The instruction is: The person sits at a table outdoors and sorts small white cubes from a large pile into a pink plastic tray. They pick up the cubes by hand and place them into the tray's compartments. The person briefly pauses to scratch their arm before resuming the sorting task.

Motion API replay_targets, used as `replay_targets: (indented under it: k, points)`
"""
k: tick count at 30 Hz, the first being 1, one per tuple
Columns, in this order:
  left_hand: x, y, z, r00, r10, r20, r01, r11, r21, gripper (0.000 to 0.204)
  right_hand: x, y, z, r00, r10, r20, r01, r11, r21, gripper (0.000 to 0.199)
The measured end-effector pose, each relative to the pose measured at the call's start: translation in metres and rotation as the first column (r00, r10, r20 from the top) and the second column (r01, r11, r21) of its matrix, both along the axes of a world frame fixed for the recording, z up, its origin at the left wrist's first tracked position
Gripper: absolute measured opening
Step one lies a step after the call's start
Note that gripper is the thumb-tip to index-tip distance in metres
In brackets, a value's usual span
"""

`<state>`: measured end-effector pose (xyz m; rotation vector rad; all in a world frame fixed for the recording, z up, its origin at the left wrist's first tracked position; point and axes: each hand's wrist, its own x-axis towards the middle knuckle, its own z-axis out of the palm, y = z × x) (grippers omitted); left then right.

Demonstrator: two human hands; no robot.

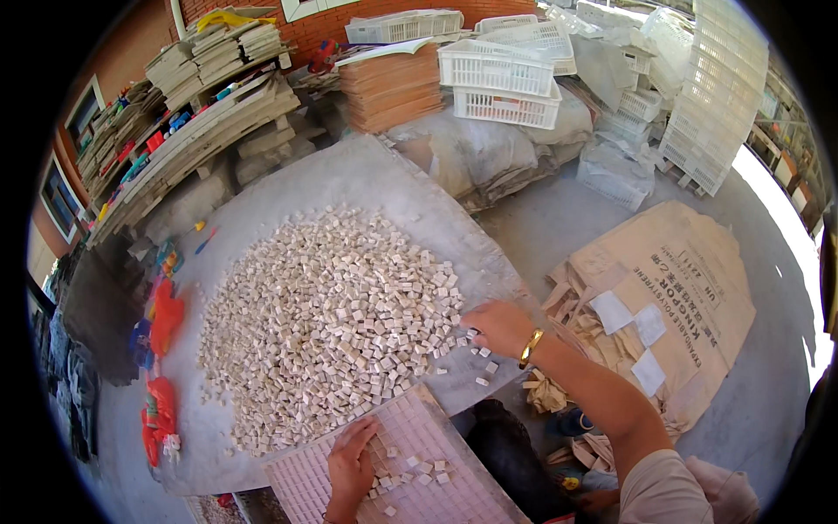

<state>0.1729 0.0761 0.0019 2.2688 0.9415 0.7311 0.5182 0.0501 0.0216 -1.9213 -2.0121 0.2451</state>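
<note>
A broad heap of small whitish stone-like cubes (pixel 336 306) covers much of the grey tabletop (pixel 445 205). At the heap's right edge is my right hand (pixel 499 328), wearing a gold bracelet, its fingers curled down among the loose cubes. What those fingers hold, if anything, is hidden. My left hand (pixel 351 458) lies with outstretched fingers on a pinkish gridded tray (pixel 419 415) at the table's near edge. Several loose cubes (pixel 425 468) rest on the tray beside it, to the right.
Red plastic items (pixel 166 314) lie along the table's left edge. A large brown paper sack (pixel 672 288) is on the floor at right. Behind the table are white plastic crates (pixel 506 105), a brown stack of sheets (pixel 391 90) and a shelf of stacked boards (pixel 209 131).
</note>
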Motion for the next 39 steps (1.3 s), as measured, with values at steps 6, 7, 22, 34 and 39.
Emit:
replay_targets:
  k: [6,7,22,34,39]
  points:
    - [0.0,-0.001,0.004,1.0,-0.01,-0.006,0.01,1.0,0.019,0.038,-0.013,0.004,-0.001,0.979,-0.026,-0.204,0.05,0.992,0.115,0.015]
    - [0.002,0.0,0.005,1.0,-0.012,-0.013,0.013,1.0,0.016,0.037,-0.015,0.0,0.003,0.966,-0.036,-0.258,0.059,0.995,0.084,0.014]
    - [0.172,-0.044,0.011,0.977,-0.211,-0.018,0.212,0.975,0.068,0.029,0.009,-0.03,0.026,0.338,-0.259,-0.905,-0.039,0.957,-0.289,0.022]
    - [0.117,-0.032,0.031,0.993,-0.105,0.051,0.103,0.994,0.032,0.014,-0.019,-0.036,0.024,0.038,-0.236,-0.971,-0.24,0.941,-0.238,0.031]
    - [0.023,-0.037,0.042,0.991,0.086,-0.103,-0.088,0.996,-0.016,0.017,-0.087,-0.039,0.009,0.062,-0.245,-0.968,-0.589,0.774,-0.234,0.036]
